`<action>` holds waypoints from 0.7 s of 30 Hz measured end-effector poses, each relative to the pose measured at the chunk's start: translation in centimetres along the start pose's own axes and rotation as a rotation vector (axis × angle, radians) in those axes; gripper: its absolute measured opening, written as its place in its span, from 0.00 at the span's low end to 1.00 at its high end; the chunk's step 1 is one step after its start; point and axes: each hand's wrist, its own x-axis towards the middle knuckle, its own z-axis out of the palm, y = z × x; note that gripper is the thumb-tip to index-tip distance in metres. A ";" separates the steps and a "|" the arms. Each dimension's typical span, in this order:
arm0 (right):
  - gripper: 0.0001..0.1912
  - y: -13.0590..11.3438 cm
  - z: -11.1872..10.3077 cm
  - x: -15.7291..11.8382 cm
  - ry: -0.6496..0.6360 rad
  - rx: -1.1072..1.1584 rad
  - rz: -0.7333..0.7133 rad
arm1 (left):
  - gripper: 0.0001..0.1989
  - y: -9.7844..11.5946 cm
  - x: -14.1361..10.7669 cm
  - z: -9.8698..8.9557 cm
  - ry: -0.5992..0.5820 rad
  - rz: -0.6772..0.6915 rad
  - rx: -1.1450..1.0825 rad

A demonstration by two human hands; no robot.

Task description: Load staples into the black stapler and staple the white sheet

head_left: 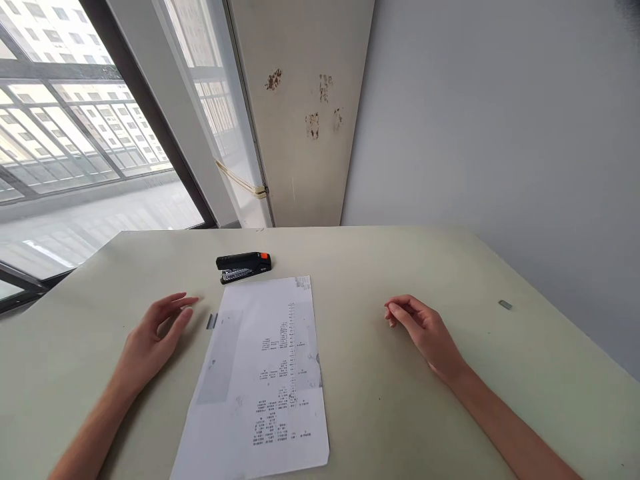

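Observation:
A sheet of paper (260, 347) with printed text, seen upside down, lies flat on the pale table (370, 427). Just beyond its far edge rests a black stapler (244, 267) with an orange patch. My left hand (155, 340) rests on the table left of the paper, its fingers apart and nothing in them. Between that hand and the paper is a small grey strip (212, 321), possibly staples. To the paper's right, my right hand (423, 333) rests on its side with fingers curled and thumb against them. Nothing shows in its grasp.
Another small grey piece (505, 305) lies near the table's right edge. Behind the table stand a grey wall (475, 133) and a beige panel (300, 167) with brown marks. A window (75, 133) is at left, and a cord (240, 180) hangs by the panel.

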 end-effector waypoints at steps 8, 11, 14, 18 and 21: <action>0.19 -0.5 0.6 -0.3 -0.001 -0.042 0.020 | 0.24 0.3 -0.2 0.4 -0.050 -0.004 0.156; 0.20 -0.4 0.5 -0.4 0.000 -0.053 0.023 | 0.23 -0.2 -0.1 0.7 -0.077 0.061 0.217; 0.20 -0.3 0.5 -0.5 -0.007 -0.082 0.027 | 0.22 -0.7 -0.1 0.7 -0.087 0.097 0.246; 0.20 -0.2 0.7 -0.5 -0.003 -0.105 0.025 | 0.22 -1.0 -0.1 0.9 -0.080 0.123 0.244; 0.20 -0.2 0.8 -0.4 -0.007 -0.112 0.032 | 0.21 -1.0 -0.1 1.0 -0.065 0.134 0.246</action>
